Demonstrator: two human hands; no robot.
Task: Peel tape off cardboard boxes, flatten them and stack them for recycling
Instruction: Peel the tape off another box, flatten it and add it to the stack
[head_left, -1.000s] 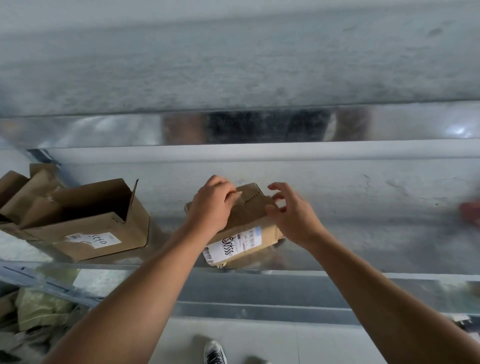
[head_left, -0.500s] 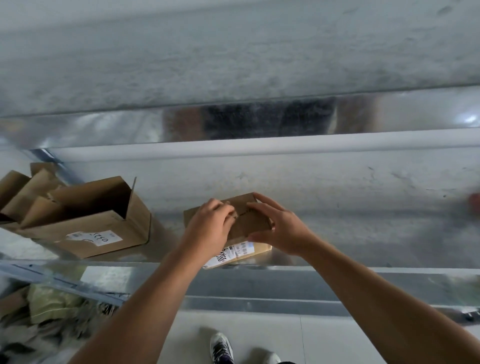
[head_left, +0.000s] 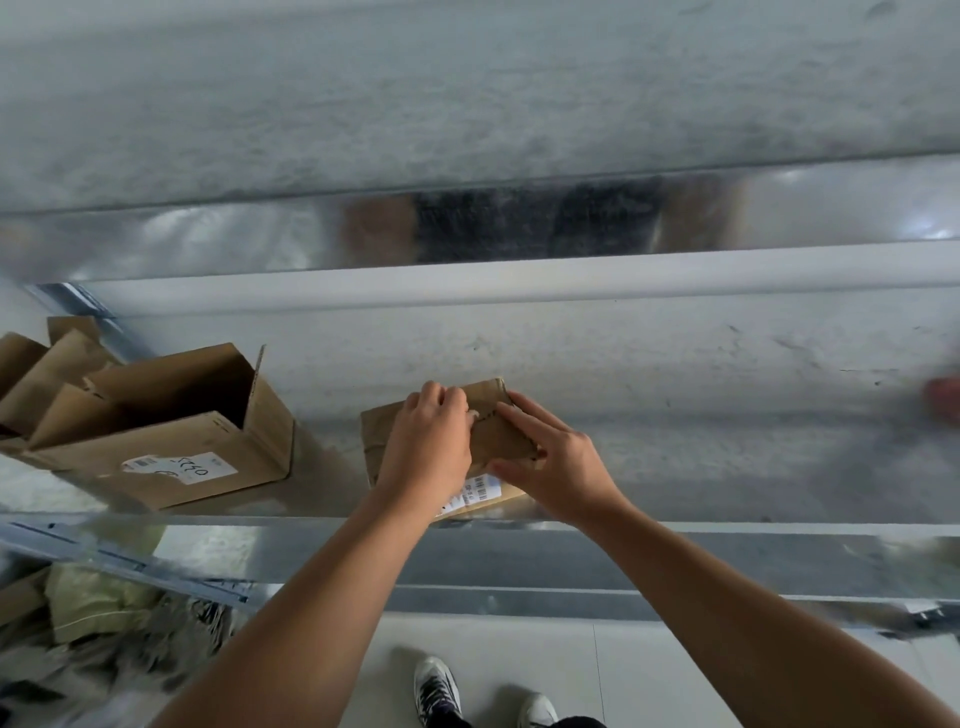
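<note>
A wide grey metal workbench (head_left: 675, 415) with a shiny front lip fills most of the view, seen from above by a person who reaches both bare arms onto it. Well to the left of the hands stands a large open brown cardboard box (head_left: 171, 452), its flaps up and a white label with handwriting (head_left: 182, 467) on the side facing the person. More brown cardboard flaps rise behind it, further left.

Both hands meet on a small brown cardboard box (head_left: 493, 431), which rests on the bench near its front edge. The left hand (head_left: 428, 441) lies over the box's left half, its fingers curled down onto the top surface near the far edge; whether they pinch tape cannot be told. The right hand (head_left: 550, 467) grips the box's right corner, fingers stretched flat across the top and thumb against the near side.

A white barcode label (head_left: 480, 488) shows on the box just below the hands. Beneath the wrists, on the pale floor, stand black and white sneakers (head_left: 436, 691). Far right of the hands sits a blurred red object (head_left: 943, 397).
</note>
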